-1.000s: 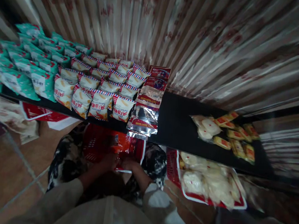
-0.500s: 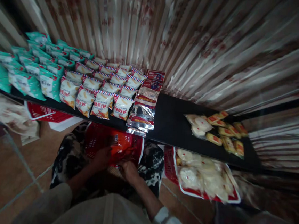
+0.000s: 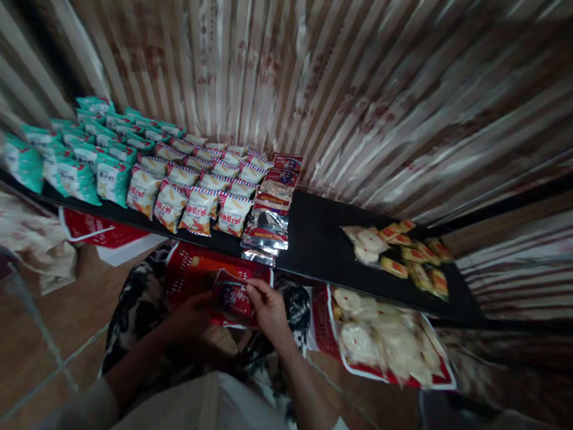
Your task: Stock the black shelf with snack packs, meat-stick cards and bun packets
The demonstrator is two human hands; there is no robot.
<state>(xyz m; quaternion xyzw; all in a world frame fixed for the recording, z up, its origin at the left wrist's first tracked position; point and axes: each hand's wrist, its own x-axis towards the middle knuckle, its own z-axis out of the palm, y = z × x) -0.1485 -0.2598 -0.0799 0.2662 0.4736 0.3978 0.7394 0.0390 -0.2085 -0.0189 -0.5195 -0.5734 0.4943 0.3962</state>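
A dark red snack packet (image 3: 232,297) with pale lettering is held over a red plastic basket (image 3: 177,276) between my knees. My right hand (image 3: 267,307) pinches the packet near its upper right edge with thumb and fingers. My left hand (image 3: 192,315), in shadow, is closed at the packet's left side; its fingertips are hard to see. Orange-red packaging (image 3: 235,264) shows in the basket behind the packet. On the black shelf (image 3: 309,237) just ahead lies an overlapping row of red and silver packets (image 3: 271,217).
White snack bags (image 3: 199,211) and teal bags (image 3: 113,180) stand in rows on the shelf's left. Small yellow packs (image 3: 393,268) and a white round-cake pack (image 3: 367,242) lie on its right. Below are a basket of pale bagged food (image 3: 381,337) and another red basket (image 3: 99,229).
The dark red packet has come up into view between my hands. My right hand has moved up and right onto its edge. The whole view has shifted slightly.
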